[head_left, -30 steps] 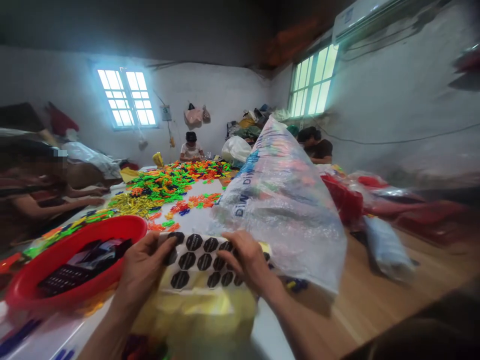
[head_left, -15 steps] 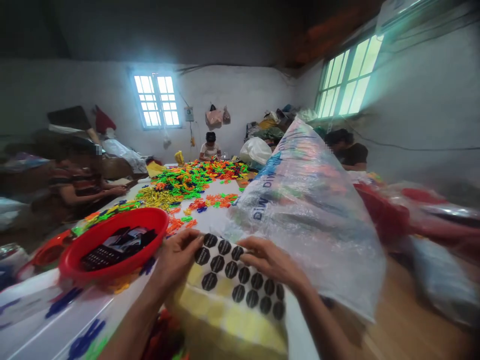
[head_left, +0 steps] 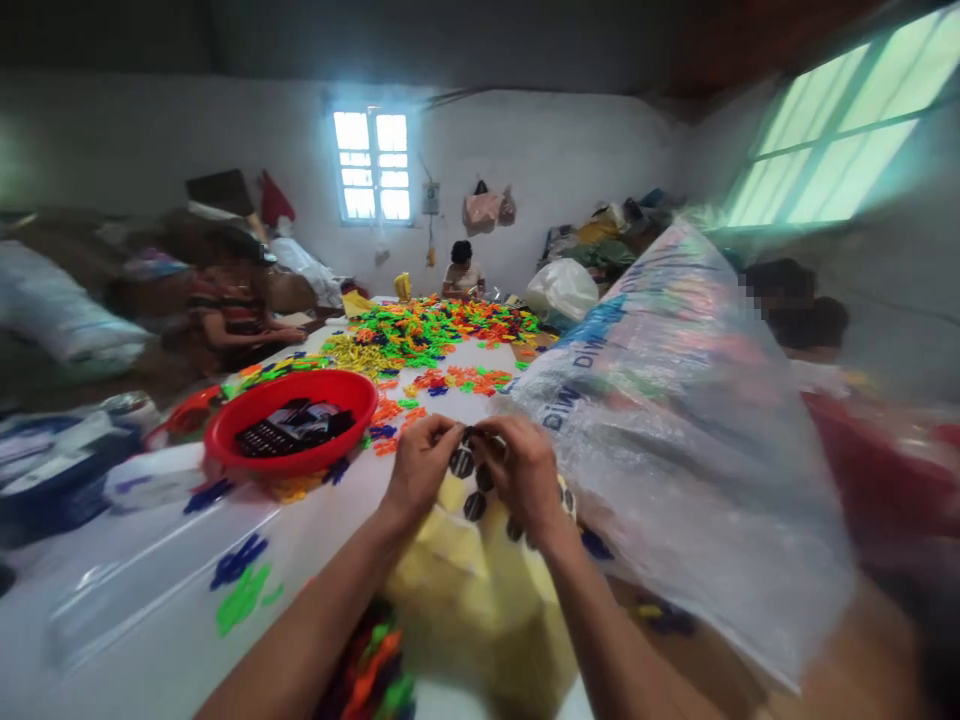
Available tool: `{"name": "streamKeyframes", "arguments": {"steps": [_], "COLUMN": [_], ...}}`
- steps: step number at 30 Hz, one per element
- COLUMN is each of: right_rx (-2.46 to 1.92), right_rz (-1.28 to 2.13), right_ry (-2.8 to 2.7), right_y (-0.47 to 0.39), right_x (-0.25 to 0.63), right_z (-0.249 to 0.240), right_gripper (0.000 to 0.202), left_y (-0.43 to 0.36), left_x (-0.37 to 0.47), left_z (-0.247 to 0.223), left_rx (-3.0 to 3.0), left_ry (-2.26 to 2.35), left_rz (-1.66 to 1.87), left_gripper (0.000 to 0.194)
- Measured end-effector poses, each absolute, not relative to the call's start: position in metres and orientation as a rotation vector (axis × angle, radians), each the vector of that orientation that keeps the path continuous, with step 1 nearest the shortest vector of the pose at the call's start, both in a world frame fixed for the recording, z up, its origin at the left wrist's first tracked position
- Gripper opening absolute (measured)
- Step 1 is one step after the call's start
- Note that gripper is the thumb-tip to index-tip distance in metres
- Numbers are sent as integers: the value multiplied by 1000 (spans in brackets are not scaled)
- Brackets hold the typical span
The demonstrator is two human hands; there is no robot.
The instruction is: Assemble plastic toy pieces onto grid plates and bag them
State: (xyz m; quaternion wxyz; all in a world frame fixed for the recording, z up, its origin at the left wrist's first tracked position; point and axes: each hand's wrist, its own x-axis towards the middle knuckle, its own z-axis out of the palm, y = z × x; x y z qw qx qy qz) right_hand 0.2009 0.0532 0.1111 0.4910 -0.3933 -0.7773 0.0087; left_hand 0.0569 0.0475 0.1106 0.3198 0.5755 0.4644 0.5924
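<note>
A yellow backing sheet with round black stickers [head_left: 474, 507] hangs between my hands, bent toward me. My left hand [head_left: 429, 458] pinches its top edge with thumb and forefinger. Close beside it, my right hand [head_left: 523, 470] has its fingers closed at the same edge, over one of the black stickers. The fingertips of both hands nearly touch. To the left on the white table [head_left: 300, 540] stands a red basin [head_left: 291, 462] holding black printed cards [head_left: 300, 428].
Colourful plastic pieces [head_left: 405, 335] are heaped across the table's far part. A large clear plastic bag [head_left: 675, 450] rises at the right. One person [head_left: 232, 300] sits at the left, another [head_left: 463, 272] at the far end, a third [head_left: 795, 300] at the right.
My hands have come together at the sheet's top edge, and the sheet, spread flatter before, is now bent. The camera view has turned left, so the surroundings appear shifted right.
</note>
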Motion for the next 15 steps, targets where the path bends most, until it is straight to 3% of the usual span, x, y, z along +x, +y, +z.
{"name": "streamKeyframes", "arguments": {"steps": [7,15], "right_rx": [-956,-1011], "right_rz": [514,610], "right_ry": [-2117,-2038], "right_y": [76,65], "right_x": [209,212], "right_z": [118,126], "right_gripper": [17,9], "left_y": [52,49], "left_x": [40,37], "left_z": [101,109], "left_rx": [1757,1876], "left_ry": [1125,1207], "left_rz": [1375,1219], "left_gripper": [25,26]}}
